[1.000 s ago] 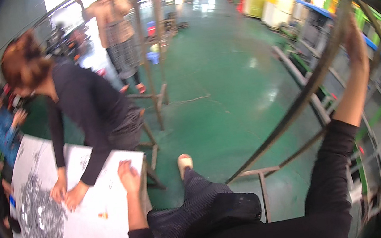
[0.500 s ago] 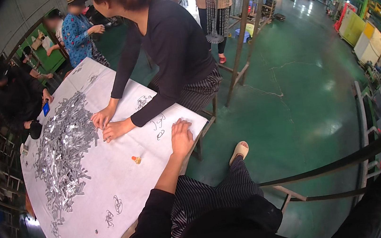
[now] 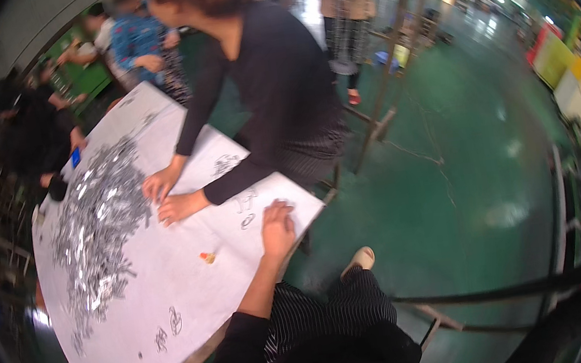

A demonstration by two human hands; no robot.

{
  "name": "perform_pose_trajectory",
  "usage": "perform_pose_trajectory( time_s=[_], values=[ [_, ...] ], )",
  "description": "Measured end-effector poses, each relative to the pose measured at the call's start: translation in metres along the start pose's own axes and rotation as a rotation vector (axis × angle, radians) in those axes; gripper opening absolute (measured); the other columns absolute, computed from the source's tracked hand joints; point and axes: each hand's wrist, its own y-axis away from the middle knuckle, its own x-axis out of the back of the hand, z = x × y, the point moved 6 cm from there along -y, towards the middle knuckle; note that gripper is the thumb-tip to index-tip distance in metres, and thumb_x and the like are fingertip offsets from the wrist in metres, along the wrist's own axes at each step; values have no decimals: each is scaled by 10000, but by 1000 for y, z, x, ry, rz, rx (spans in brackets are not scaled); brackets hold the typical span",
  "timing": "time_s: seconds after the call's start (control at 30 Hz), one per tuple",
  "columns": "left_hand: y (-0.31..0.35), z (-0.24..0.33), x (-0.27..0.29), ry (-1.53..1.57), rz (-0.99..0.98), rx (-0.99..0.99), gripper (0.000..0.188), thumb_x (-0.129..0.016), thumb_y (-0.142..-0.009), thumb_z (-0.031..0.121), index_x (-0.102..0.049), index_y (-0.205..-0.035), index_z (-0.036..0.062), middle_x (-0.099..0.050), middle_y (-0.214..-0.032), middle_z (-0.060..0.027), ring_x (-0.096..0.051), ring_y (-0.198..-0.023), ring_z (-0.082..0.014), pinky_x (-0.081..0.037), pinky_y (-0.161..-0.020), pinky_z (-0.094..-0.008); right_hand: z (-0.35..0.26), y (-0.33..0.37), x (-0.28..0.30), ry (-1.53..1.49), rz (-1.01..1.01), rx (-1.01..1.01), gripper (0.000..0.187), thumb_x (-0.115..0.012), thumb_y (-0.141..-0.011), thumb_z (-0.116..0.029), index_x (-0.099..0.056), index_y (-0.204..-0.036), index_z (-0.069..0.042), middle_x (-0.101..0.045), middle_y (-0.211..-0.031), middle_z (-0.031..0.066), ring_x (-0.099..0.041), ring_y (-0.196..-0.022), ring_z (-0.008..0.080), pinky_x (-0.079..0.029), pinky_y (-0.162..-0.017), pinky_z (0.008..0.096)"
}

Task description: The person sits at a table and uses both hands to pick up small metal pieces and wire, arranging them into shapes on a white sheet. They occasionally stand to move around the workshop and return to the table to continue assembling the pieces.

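Note:
My left hand (image 3: 278, 227) rests palm down near the right corner of a table with a white covering (image 3: 179, 282), its fingers stretched out and nothing seen in it. Closest to it are several thin dark wire loops (image 3: 247, 221). A small orange and yellow piece (image 3: 207, 258) lies to its left. A large heap of thin silvery metal strips (image 3: 97, 227) covers the table's left half. At the lower right my right forearm reaches toward the picture's rim; the right hand is out of sight.
A person in a dark top (image 3: 284, 73) leans across the table, both hands at the heap's edge. Another person in black (image 3: 34, 133) sits at the far left by a blue-screened phone (image 3: 76, 158). Curved metal bars (image 3: 521, 289) cross the lower right, above the green floor (image 3: 421, 238).
The whole view has shifted and blurred slightly, and my foot shows a little lower and further left. My left hand stays on the table; the neighbour's hands remain by the heap.

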Motion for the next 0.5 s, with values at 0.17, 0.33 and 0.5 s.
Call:
perform_pose_trajectory(
  time_s=[0.17, 0.33, 0.5],
  values=[
    [-6, 14, -15, 45, 11, -69, 225, -522, -671, 0, -590, -885, 6, -563, -1019, -153, -473, -1069, -317, -334, -968, -418, -51, -54, -160, -199, -171, 204, 840, -537, -716, -489, -187, -1351, -65, -280, -1331, 206, -356, -1167, 373, -315, -945, 504],
    [1, 0, -4, 60, -10, 4, 224, -510, -722, -4, -578, -927, 56, -545, -1076, -106, -430, -1162, -288, -294, -1007, -450, -171, -100, -323, -245, -267, 373, 817, -548, -718, -448, -194, -1345, -61, -289, -1321, 201, -368, -1153, 363, -331, -933, 493],
    [0, 3, -8, 112, -33, 15, 199, -510, -743, 10, -579, -923, 63, -549, -1064, -91, -426, -1169, -270, -289, -1010, -452, -193, -110, -398, -176, -332, 367, 796, -558, -720, -408, -201, -1339, -58, -298, -1311, 195, -381, -1140, 353, -347, -922, 482]
  ],
)
